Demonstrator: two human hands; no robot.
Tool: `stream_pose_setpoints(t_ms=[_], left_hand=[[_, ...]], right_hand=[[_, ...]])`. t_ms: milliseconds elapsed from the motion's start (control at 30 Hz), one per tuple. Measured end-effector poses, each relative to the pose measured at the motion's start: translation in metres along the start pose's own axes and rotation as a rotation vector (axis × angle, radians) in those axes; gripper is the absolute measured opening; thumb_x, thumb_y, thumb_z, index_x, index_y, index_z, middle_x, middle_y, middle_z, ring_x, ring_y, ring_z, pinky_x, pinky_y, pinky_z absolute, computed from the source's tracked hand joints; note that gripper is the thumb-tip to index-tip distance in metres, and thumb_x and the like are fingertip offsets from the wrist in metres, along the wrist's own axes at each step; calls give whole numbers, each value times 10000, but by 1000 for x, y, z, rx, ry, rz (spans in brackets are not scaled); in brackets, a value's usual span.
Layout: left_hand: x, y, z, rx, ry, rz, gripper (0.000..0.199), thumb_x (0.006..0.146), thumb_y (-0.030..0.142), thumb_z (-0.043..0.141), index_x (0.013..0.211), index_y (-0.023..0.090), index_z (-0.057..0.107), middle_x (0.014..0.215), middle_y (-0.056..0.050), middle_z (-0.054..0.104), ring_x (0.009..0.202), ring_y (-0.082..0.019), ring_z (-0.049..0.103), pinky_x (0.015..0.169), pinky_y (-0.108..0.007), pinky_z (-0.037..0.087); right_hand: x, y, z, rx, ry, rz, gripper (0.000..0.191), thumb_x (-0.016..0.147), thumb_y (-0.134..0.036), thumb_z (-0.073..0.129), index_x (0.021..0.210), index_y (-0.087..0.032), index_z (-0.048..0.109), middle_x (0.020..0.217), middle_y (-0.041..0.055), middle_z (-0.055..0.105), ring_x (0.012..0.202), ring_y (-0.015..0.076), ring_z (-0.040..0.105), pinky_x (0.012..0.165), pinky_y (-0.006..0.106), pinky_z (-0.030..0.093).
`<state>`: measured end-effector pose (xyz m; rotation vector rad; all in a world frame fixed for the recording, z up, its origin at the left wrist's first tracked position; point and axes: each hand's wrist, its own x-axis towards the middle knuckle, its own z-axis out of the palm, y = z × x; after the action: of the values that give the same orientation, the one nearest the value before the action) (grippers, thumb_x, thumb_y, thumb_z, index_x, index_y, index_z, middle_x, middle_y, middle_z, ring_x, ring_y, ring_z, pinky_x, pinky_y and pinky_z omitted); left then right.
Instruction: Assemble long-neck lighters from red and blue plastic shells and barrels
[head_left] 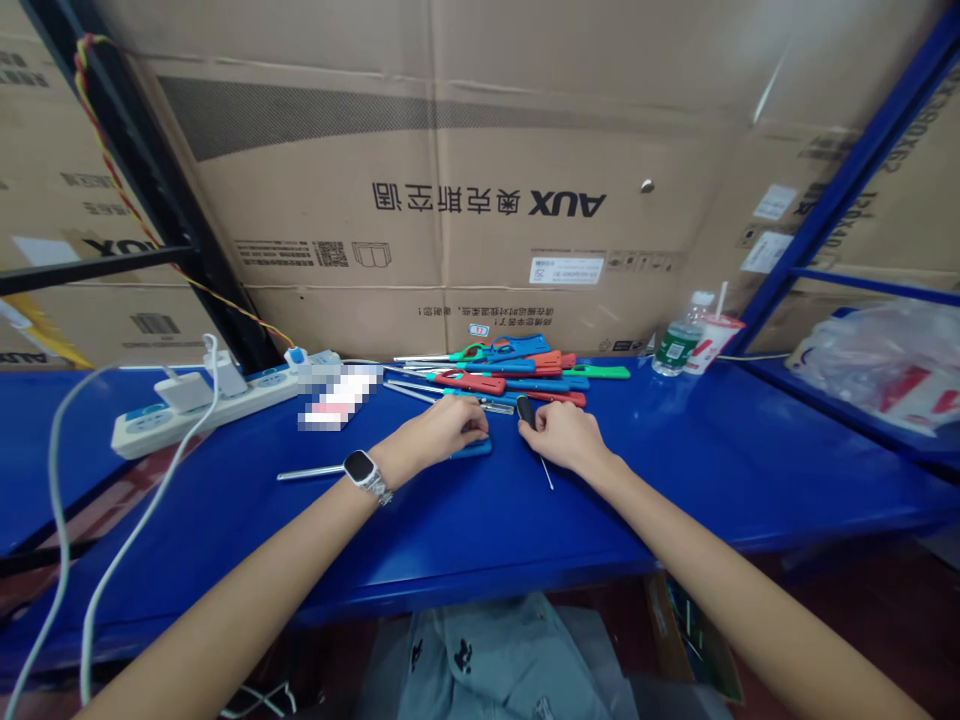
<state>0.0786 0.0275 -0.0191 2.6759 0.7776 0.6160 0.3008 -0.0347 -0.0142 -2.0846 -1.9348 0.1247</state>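
My left hand (459, 424), a watch on its wrist, has its fingers curled together at the blue handle of a long-nosed lighter (472, 450). The lighter lies on the table, its metal tube pointing left under my wrist. In my closed right hand (566, 435) is a screwdriver (526, 410) with a black handle; its thin shaft slants down toward the tabletop. Just beyond both hands lies a pile of long-nosed lighters (517, 370) with red, blue and green handles and metal tubes mostly pointing left. My left fingertips are partly hidden.
On the blue table (645, 480), a white power strip (255, 385) with plugs and cables stands left, beside a blurred-out item (341, 395). A water bottle (677, 340) and a cup with a straw (712, 343) stand back right. A large cardboard box (465, 110) forms the back.
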Motion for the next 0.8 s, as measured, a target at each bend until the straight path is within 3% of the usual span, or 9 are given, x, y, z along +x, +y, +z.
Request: stream_pose_setpoints(t_ms=[167,400,533,600,667,733,800], left_hand=[[0,-1,1,-19,-19,-11,136,894,224,629,817,204,739,820,-59,714,739,-214,651,707,-336,509],[-4,6,3,-52,16,-32,167,943,220,598,838,179,720,835,-66,714,731,-198,633,715,-327,507],[-2,12,2,-44,11,-114,139,938,180,629,828,163,712,802,-56,688,714,-192,616,708,-325,480],[0,15,1,-56,10,-147,126,932,174,638,833,158,714,794,-53,685,699,-188,610,686,-319,461],[2,17,-2,-88,28,-161,115,930,176,635,848,156,713,785,-49,691,688,-183,610,663,-309,449],[5,20,-7,-122,65,-162,107,918,166,629,848,154,710,779,-47,701,683,-177,613,645,-298,441],[8,24,-15,-136,122,-166,109,908,171,632,836,150,712,779,-51,713,688,-173,616,639,-289,433]], right_hand=[[1,-4,1,-58,-26,-33,303,908,-446,595,742,-211,691,877,136,787,899,323,757,681,347,464],[-4,-3,-3,-89,-55,22,289,905,-418,592,792,-188,727,867,147,782,911,321,763,731,355,493],[-4,-6,-4,-100,-66,57,413,938,-540,566,878,-167,734,902,168,769,959,358,751,783,405,514],[-5,-8,-3,-69,-11,46,476,946,-605,556,923,-159,723,926,168,758,955,362,739,795,425,519],[-7,-9,-1,9,94,-45,443,949,-585,584,981,-160,706,980,152,745,983,342,717,829,430,517],[-6,-10,2,139,166,-240,384,947,-529,627,1071,-171,691,1092,137,722,1083,321,671,915,442,497],[0,-12,7,326,123,-432,364,953,-493,637,1145,-186,677,1166,122,696,1143,297,628,980,454,469]])
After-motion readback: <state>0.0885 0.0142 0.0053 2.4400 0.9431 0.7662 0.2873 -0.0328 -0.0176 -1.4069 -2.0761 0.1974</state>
